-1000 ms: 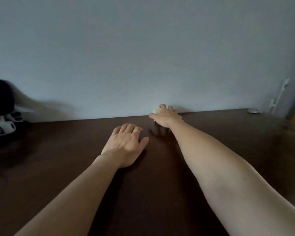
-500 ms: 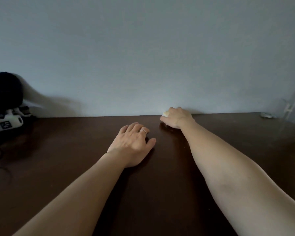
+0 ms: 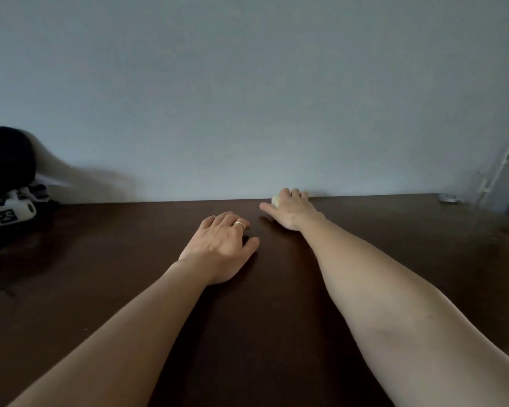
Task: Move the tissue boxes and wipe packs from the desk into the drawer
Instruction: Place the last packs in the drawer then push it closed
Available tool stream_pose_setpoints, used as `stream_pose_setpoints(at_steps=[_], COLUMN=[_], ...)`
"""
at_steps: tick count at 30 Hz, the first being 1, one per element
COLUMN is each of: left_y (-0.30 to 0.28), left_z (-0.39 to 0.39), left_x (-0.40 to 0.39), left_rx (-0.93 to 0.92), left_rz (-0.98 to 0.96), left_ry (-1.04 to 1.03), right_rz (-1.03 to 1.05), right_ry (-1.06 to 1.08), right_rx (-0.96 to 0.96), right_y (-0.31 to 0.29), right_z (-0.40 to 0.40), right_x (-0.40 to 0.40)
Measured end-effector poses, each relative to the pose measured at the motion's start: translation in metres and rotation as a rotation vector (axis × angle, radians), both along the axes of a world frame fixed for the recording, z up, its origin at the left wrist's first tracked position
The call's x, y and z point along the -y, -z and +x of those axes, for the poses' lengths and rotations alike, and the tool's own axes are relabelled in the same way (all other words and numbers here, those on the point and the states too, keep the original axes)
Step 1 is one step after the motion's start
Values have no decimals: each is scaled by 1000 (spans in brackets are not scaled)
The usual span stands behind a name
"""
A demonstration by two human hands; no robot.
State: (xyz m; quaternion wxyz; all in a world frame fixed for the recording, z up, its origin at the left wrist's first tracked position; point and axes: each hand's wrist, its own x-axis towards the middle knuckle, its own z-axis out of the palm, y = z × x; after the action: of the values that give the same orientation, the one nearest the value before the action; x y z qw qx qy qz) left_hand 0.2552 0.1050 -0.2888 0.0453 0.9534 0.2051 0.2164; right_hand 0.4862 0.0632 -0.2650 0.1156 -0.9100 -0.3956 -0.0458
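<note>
No tissue box, wipe pack or drawer is in view. My right hand (image 3: pixel 291 208) reaches to the far edge of the dark brown desk (image 3: pixel 394 245), right against the wall. Its fingers curl over a small pale yellowish object (image 3: pixel 275 200), of which only a corner shows beside the outstretched thumb. My left hand (image 3: pixel 221 245), with a ring on one finger, lies palm down on the desk nearer to me, holding nothing. The two hands are a short gap apart.
A black and white device (image 3: pixel 8 211) with a black rounded part (image 3: pixel 8 160) behind it sits at the desk's far left, with dark cables trailing toward me. A small metal thing (image 3: pixel 448 198) lies at the far right by a white wall fitting (image 3: pixel 495 174).
My right hand stayed on the pale object at the wall; its thumb has spread out from the tighter fist of half a second ago. My left hand has barely moved.
</note>
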Motion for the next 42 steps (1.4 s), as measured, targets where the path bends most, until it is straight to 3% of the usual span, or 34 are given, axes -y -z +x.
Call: stream_pose_setpoints(at_steps=[4,9,12,16,21,26,29,32,36,42], left_y=[-1,-18,-27,-44,-50,11,68,125,182,228], left_z=[-6,-25,-51,-120,-237,-345,-381,-401,-416,-422], left_x=[3,27,60,115,177,237,261,272,275,267], left_rx=[50,88,162,225,356,353,290,175,219,210], left_rz=[52,181,60,-86,-366,-645,-855,-1037,-1238,-1315], left_ry=[-51,-31,-40,18,61,174,106,40,-103,-451], right_rz=[-3,136,404,730,938,801,601,444,246,184], right_ry=[6,52,131,70,-66,-138,-48,33,32,266], right_rx=[142,108,-197,-712,-828,-1102,-1243,-1261,-1278,-1749], right_y=[0,-10,-27,-52,-58,20,77,129,176,232], right_z=[-27,-89,-142,-221,-340,-435,-468,-488,-504,-494], right_x=[32,95,125,171,228,283,303,318,327,316])
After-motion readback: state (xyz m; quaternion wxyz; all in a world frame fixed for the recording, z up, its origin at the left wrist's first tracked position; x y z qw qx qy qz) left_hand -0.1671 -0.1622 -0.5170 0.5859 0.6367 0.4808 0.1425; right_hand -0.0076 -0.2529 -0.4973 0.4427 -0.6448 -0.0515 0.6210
